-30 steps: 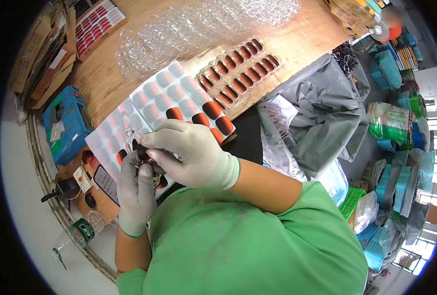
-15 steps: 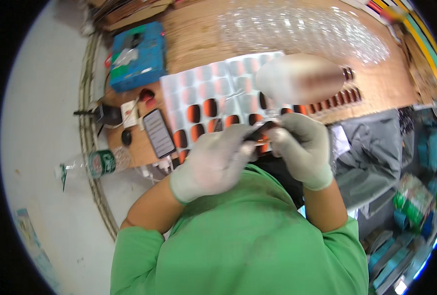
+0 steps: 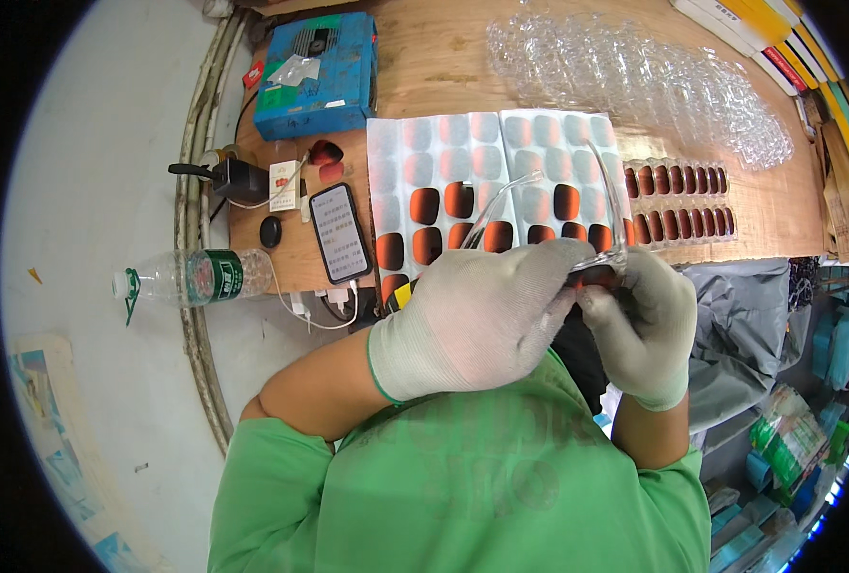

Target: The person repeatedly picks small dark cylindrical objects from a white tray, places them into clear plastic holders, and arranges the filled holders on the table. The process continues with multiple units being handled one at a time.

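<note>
Both of my hands wear pale knit gloves and meet over the table's near edge. Between them is a clear plastic glasses frame (image 3: 617, 196), its two temples pointing away from me. My left hand (image 3: 482, 320) is closed, thumb and fingers pinching the frame's front. My right hand (image 3: 646, 334) grips the other end of the front. A dark reddish lens (image 3: 593, 277) shows between the fingertips; whether it sits in the rim is hidden. Just beyond lies a white sheet (image 3: 379, 143) with rows of dark orange-brown lenses (image 3: 425, 205) on its near part.
Clear glasses frames (image 3: 634, 81) lie in a long pile at the back. Two rows of frames with brown lenses (image 3: 682, 224) stand at the right. To the left are a blue box (image 3: 319, 86), a phone (image 3: 340, 234), a black adapter (image 3: 241, 181) and a plastic bottle (image 3: 200, 277).
The view has shifted, so the table appears lower and further right. My hands have moved right, and the frame's temples now show clearly. Both hands keep their pinch.
</note>
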The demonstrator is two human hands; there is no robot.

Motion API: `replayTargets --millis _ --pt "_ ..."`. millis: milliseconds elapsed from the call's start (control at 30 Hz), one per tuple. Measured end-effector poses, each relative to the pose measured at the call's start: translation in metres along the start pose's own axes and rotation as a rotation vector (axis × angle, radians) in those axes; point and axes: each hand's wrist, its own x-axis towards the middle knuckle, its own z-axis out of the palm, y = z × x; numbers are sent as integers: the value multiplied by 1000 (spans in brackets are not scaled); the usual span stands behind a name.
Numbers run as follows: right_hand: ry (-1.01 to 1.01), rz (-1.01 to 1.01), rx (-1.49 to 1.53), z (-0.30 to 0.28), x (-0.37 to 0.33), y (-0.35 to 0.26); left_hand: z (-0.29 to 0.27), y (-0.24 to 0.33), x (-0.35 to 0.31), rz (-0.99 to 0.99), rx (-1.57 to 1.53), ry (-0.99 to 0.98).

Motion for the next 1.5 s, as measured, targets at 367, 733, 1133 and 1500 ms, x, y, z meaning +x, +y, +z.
replayTargets --millis 367,733,1133,1500 --pt "-359 -346 27 -3 8 28 -35 -11 -6 -60 138 -392" --pt "-186 44 325 8 -11 32 -17 -137 -9 -686 671 -78" --pt "-133 27 84 39 -11 32 10 -51 -16 -457 -780 24" --pt "-241 147 439 30 -14 28 2 -43 -25 -304 -1008 -51"
